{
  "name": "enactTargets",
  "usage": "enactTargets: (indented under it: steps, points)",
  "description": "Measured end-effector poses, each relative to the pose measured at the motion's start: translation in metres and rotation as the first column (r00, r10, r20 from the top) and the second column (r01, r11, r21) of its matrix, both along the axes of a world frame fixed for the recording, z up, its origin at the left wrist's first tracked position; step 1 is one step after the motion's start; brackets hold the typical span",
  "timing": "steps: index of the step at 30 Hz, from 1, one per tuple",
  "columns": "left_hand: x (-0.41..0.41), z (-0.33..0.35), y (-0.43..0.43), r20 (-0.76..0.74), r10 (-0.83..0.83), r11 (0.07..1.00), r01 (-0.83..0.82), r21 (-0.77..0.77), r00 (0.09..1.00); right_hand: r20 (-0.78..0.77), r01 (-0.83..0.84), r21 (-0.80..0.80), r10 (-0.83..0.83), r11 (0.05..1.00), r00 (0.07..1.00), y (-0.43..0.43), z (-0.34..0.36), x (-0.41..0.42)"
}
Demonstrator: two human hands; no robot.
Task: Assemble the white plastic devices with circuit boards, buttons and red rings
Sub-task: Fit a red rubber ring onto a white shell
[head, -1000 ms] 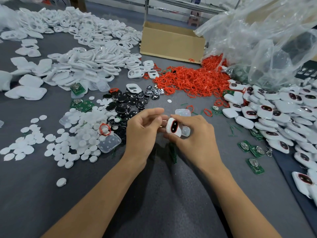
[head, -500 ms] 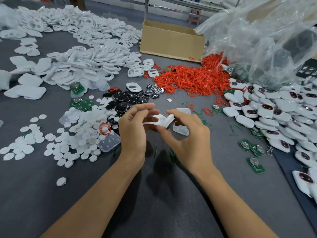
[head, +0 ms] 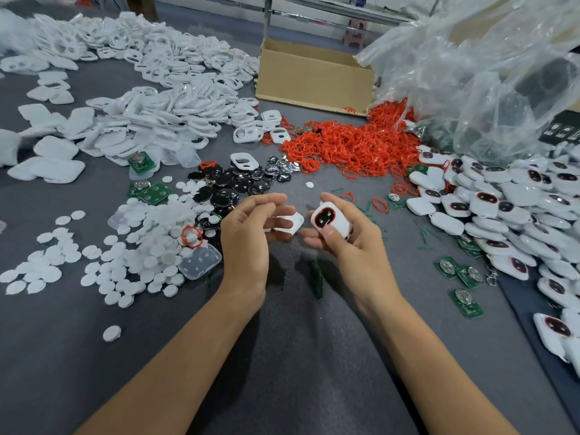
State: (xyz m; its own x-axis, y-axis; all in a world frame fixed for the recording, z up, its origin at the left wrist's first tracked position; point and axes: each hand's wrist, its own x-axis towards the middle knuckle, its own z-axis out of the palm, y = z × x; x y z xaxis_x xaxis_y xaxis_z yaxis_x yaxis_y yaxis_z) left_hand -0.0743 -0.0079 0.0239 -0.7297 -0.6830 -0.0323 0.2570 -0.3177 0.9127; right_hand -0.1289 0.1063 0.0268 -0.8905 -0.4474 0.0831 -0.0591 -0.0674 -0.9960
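My right hand [head: 351, 246] grips a white device half [head: 331, 219] with a black button and a red ring facing up. My left hand [head: 248, 233] pinches a plain white cover piece [head: 288, 222] just left of it; the two parts are a small gap apart above the grey table [head: 282, 356]. A heap of red rings [head: 351, 146] lies behind. Black buttons [head: 232, 186] and white round pads [head: 138, 252] lie left of my hands. Green circuit boards [head: 461, 277] lie at the right.
Finished white devices [head: 508, 208] are piled at the right. White shells [head: 150, 111] fill the back left. A cardboard box [head: 314, 76] and a crumpled clear plastic bag [head: 477, 73] stand behind. A clear plastic piece [head: 201, 262] lies near my left hand.
The hands have drawn apart: the device that was held together between them is now two pieces, the cover in my left hand and the button half turned face up in my right.
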Motion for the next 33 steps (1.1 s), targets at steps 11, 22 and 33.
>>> enactTargets:
  steps: [11, 22, 33]
  points:
    - [-0.001, -0.002, -0.001, -0.001, -0.002, 1.000, 0.002, 0.007, 1.000, 0.244, -0.097, -0.241, 0.157, 0.966, 0.957, 0.004, 0.007, -0.002]
    - [-0.002, -0.003, -0.002, -0.004, -0.003, 1.000, 0.003, 0.008, 1.000, 0.288, -0.172, -0.358, 0.284, 0.918, 0.915, 0.008, 0.009, -0.006]
    - [-0.002, -0.003, -0.002, 0.003, 0.002, 1.000, -0.002, 0.009, 1.000, 0.390, -0.081, -0.282, 0.192, 0.956, 0.900, 0.012, 0.012, -0.013]
